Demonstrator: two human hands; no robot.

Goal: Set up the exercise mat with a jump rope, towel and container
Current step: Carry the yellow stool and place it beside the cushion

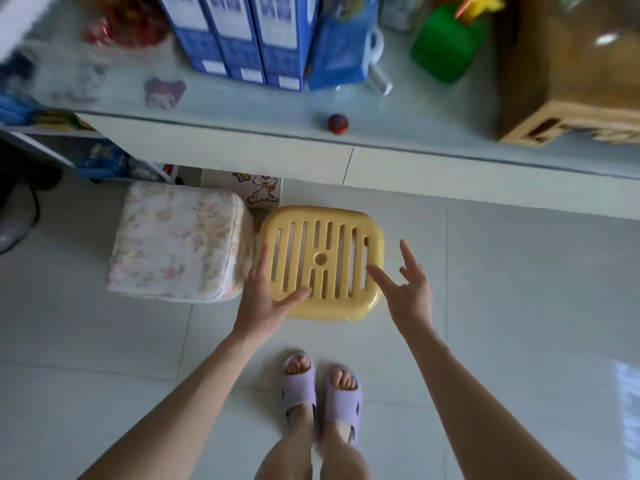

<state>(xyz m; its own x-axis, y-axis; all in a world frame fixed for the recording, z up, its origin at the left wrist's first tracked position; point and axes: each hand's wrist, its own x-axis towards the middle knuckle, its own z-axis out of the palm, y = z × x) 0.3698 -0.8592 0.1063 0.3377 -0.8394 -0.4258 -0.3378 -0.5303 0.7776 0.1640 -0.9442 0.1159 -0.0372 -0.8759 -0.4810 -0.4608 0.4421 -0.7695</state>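
Observation:
A yellow plastic stool (322, 237) with a slotted top stands on the tiled floor below a white desk. My left hand (266, 296) reaches over its left front corner, fingers straight, thumb over the seat. My right hand (407, 282) hovers over the stool's right front corner with fingers spread. Both hands hold nothing. No mat, jump rope, towel or container shows in this view.
A floral-covered cushioned stool (176, 240) sits just left of the yellow one. The white desk (242, 147) carries blue boxes (239, 39), a green box (446, 46), a small red ball (338, 123) and a wooden piece (568, 74). My feet in purple slippers (320, 393) stand on pale tiles.

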